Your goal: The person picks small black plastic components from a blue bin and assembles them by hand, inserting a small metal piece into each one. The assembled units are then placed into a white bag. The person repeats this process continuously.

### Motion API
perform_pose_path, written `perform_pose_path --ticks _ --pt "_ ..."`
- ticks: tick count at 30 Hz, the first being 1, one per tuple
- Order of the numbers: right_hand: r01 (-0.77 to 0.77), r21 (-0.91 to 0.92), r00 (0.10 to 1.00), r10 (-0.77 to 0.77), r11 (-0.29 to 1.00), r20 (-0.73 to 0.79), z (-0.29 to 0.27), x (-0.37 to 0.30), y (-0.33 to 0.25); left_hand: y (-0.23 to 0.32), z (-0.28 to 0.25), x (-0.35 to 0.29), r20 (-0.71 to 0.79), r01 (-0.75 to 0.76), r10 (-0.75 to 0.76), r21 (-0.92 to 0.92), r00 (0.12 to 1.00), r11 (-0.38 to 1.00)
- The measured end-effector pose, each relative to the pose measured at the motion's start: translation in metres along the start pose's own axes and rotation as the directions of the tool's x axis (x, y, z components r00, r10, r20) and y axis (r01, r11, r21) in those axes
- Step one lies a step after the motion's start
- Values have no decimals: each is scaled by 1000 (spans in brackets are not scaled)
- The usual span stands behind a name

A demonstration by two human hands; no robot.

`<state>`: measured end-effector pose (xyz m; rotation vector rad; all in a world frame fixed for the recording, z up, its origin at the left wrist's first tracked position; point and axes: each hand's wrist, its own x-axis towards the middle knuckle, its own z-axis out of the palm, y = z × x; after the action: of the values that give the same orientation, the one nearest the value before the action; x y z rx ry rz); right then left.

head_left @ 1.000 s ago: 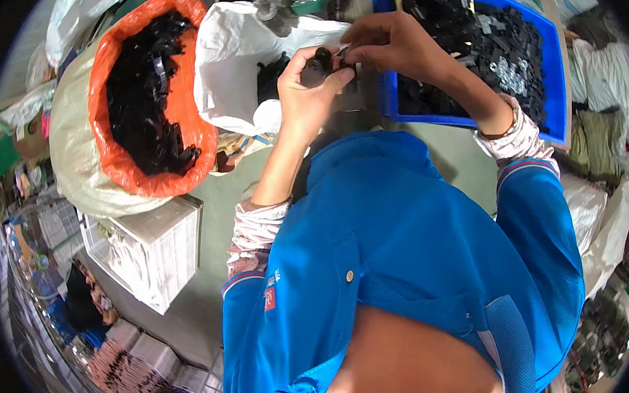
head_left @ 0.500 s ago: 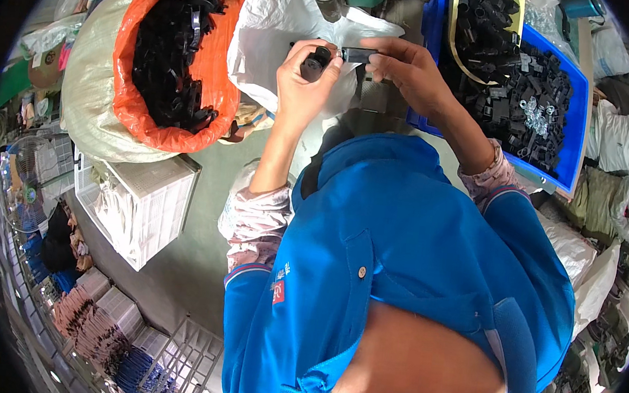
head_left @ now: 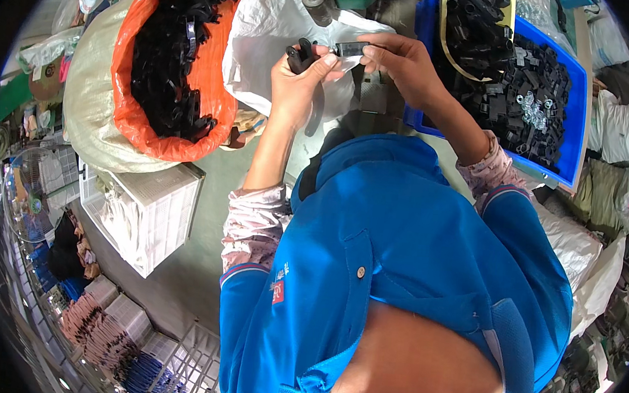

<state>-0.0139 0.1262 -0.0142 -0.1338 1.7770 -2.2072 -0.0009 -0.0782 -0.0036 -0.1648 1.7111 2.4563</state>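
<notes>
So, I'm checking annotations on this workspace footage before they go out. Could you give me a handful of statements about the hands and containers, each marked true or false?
1. The left grip holds a black piece. True.
2. The right grip is empty. False: the right grip pinches a small dark piece.
3. The white bag stands between the orange-lined sack and the blue tray. True.
4. The orange-lined sack is on the person's right. False: it is on the left.
5. The yellow-rimmed container has nothing in it. False: it holds black parts.
</notes>
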Motion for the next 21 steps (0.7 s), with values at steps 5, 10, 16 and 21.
perform_pose_path --ticks 5,10,16,21 --pt "-91 208 996 94 974 -7 -16 0 3 9 -25 -4 293 377 -286 -330 912 866" --pt "-50 255 998 55 966 -13 -27 -2 -11 12 -18 -17 247 270 -289 109 925 957" --pt "25 79 999 -21 997 -48 -25 3 -17 1 -5 -24 251 307 -312 59 916 950" --pt "93 -1 996 -93 996 2 -30 7 -7 4 -2 -22 376 326 -332 80 865 942"
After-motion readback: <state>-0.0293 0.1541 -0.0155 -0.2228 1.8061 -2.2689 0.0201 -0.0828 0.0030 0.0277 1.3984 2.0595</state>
